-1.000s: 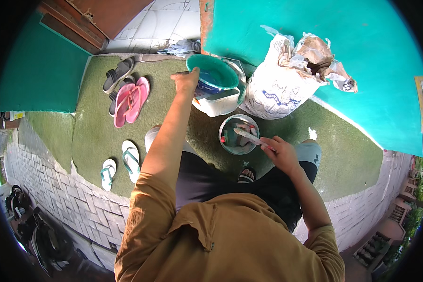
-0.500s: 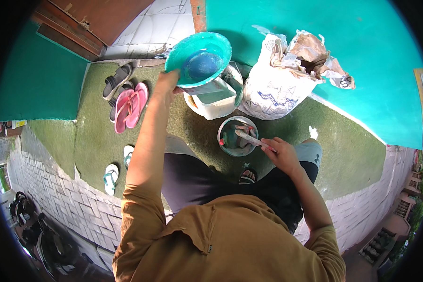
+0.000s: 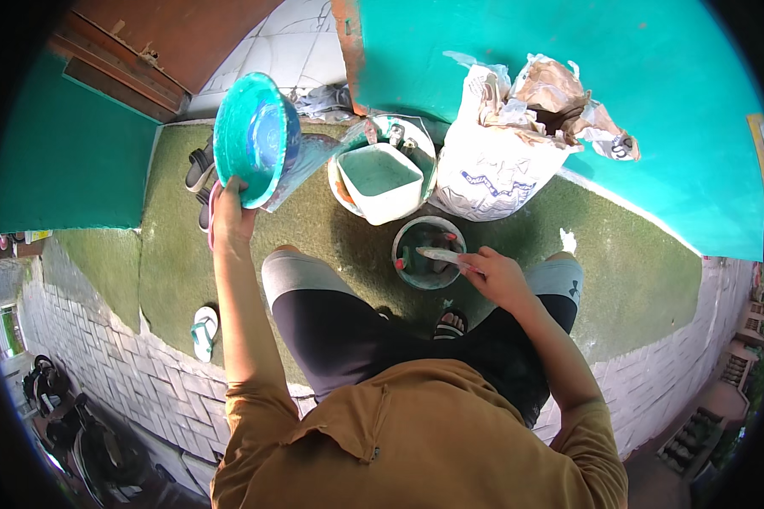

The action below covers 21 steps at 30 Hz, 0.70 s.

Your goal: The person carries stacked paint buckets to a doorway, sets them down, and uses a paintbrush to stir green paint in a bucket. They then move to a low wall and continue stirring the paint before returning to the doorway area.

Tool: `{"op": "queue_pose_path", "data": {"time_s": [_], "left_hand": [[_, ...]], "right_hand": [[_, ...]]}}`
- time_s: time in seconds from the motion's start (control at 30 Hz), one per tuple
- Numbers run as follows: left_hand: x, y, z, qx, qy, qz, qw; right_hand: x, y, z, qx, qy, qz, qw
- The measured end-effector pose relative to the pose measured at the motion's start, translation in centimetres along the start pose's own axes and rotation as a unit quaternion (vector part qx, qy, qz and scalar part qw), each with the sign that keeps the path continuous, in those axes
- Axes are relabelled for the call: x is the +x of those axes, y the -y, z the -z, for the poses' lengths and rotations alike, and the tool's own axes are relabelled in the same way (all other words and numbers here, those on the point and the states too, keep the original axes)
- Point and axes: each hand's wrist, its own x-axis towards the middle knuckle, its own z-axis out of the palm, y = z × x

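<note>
My left hand (image 3: 232, 214) grips the lower rim of a teal plastic basin (image 3: 231, 136), tilted up on its side with a whitish-blue smeared bottom. Beside the basin spreads a translucent bluish sheet (image 3: 307, 170); whether my fingers also hold it, I cannot tell. My right hand (image 3: 497, 278) is closed on the handle of a slim, white-crusted hand tool (image 3: 438, 254), its pale end over a small round bucket (image 3: 405, 276). Inside that bucket lie several tools, some with red ends. Farther back, a squarish white tub (image 3: 390, 204) sits in a larger white bucket (image 3: 430, 153).
A big white sack (image 3: 497, 178) with torn brown paper at its mouth stands against the teal wall (image 3: 637, 102). Dark and pink sandals (image 3: 202, 170) lie partly behind the basin. A white-and-green flip-flop (image 3: 204, 332) is on the green floor. Grey cloth (image 3: 323, 100) lies by the doorway.
My left hand has carried the basin leftward, away from above the white bucket, turning it more onto its side. The tub now shows fully. The tool in my right hand has swung slightly flatter.
</note>
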Motion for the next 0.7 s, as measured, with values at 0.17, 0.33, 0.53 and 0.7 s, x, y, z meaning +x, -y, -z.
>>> {"op": "queue_pose_path", "data": {"time_s": [0.17,0.33,0.53,0.7], "left_hand": [[-2.2,3.2,-0.9,-0.046,-0.062,-0.043,0.996],[-3.1,5.7,0.8,-0.047,-0.107,-0.045,0.992],[-3.7,9.2,1.7,-0.067,-0.169,-0.083,0.98],[-3.1,11.5,2.6,-0.074,-0.204,-0.099,0.971]], "right_hand": [[1.7,-1.8,-3.1,-0.046,0.005,0.033,0.998],[5.5,2.1,-2.7,-0.115,-0.073,0.041,0.99],[13.3,4.0,-4.7,-0.093,-0.147,0.08,0.982],[14.7,2.4,-4.7,-0.11,-0.053,0.091,0.988]]}}
